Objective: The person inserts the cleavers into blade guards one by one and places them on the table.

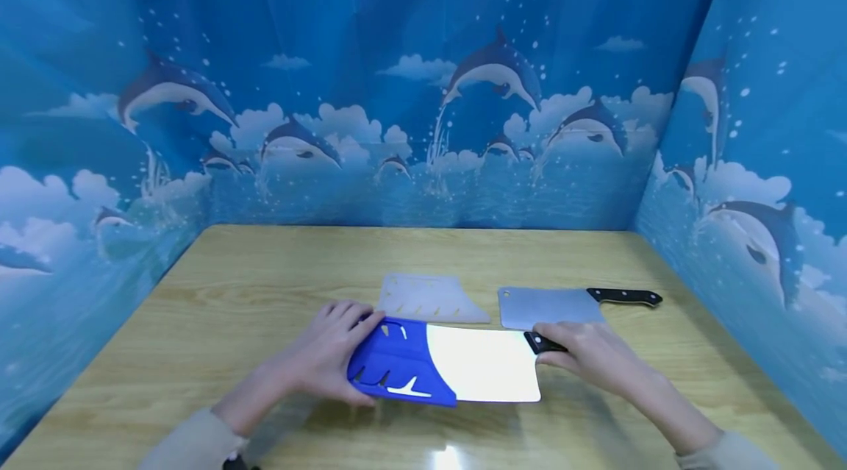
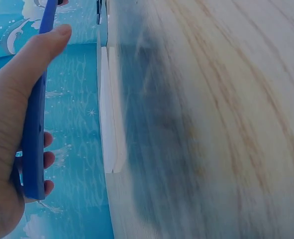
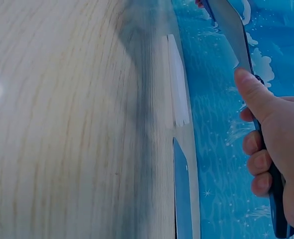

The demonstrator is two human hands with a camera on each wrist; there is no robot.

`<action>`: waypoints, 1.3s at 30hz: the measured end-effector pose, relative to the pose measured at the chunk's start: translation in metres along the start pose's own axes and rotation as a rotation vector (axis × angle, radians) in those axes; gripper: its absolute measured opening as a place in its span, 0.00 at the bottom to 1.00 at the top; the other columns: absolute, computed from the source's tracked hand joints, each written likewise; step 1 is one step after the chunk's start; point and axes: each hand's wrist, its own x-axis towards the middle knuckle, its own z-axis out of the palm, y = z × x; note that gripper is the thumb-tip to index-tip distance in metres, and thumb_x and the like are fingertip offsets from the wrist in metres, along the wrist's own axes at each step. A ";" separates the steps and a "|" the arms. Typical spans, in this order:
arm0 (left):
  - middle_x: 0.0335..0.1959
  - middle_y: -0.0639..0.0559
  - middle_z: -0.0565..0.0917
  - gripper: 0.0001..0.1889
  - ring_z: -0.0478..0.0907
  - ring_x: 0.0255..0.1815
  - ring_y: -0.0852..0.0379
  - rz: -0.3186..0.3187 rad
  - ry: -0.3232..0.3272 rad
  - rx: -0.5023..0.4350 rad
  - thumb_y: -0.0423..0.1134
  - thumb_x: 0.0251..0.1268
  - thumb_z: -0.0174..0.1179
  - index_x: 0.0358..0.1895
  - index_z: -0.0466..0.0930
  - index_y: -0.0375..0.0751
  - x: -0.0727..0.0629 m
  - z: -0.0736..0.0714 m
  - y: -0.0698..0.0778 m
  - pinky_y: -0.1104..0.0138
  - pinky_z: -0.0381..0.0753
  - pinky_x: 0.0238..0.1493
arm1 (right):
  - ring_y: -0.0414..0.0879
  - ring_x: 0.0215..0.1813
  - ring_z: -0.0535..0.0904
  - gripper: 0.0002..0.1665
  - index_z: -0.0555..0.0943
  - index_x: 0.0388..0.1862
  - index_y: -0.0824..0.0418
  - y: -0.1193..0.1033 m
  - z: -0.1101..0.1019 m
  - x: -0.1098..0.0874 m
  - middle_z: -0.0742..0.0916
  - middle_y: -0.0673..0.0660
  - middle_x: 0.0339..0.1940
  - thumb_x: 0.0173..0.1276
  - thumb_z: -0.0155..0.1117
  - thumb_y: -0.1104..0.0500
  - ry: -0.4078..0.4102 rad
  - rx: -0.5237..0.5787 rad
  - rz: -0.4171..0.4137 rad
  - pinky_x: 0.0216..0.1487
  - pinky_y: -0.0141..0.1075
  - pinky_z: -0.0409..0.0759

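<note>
My left hand (image 1: 324,352) grips the closed end of a blue slotted blade guard (image 1: 406,363), thumb on the near side and fingers behind it. In my right hand (image 1: 592,354) is the black handle (image 3: 275,194) of a cleaver, fingers curled round it and thumb toward the blade. The cleaver's bright blade (image 1: 486,365) runs into the guard's mouth, and white shows through some of the guard's slots. How deep the blade sits inside is hidden. Both pieces are raised above the table, roughly level, between the two hands.
Behind them a translucent white blade guard (image 1: 430,298) lies flat on the wood-grain table (image 1: 278,264). To its right lies a second cleaver (image 1: 545,307), its black handle pointing right. Blue dolphin-print curtains (image 1: 370,87) enclose the back and sides.
</note>
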 end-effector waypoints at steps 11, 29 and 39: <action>0.54 0.42 0.78 0.58 0.74 0.53 0.45 0.002 0.008 0.013 0.73 0.32 0.74 0.66 0.74 0.33 -0.003 -0.004 -0.002 0.47 0.77 0.51 | 0.38 0.25 0.80 0.28 0.86 0.46 0.64 -0.005 -0.002 0.007 0.89 0.54 0.31 0.72 0.59 0.41 -0.011 -0.006 0.000 0.21 0.29 0.72; 0.54 0.43 0.77 0.57 0.74 0.54 0.46 -0.003 -0.014 -0.007 0.71 0.33 0.75 0.66 0.74 0.34 0.000 -0.007 0.000 0.47 0.76 0.53 | 0.37 0.23 0.80 0.30 0.86 0.47 0.67 -0.007 -0.006 0.004 0.90 0.58 0.33 0.73 0.57 0.40 -0.003 -0.014 0.016 0.20 0.27 0.71; 0.57 0.43 0.77 0.58 0.73 0.57 0.46 -0.006 -0.078 -0.034 0.73 0.36 0.73 0.68 0.73 0.34 0.009 -0.009 0.011 0.49 0.75 0.55 | 0.38 0.24 0.80 0.33 0.86 0.46 0.65 -0.014 0.000 0.011 0.89 0.56 0.31 0.75 0.50 0.37 0.025 -0.019 -0.012 0.20 0.27 0.71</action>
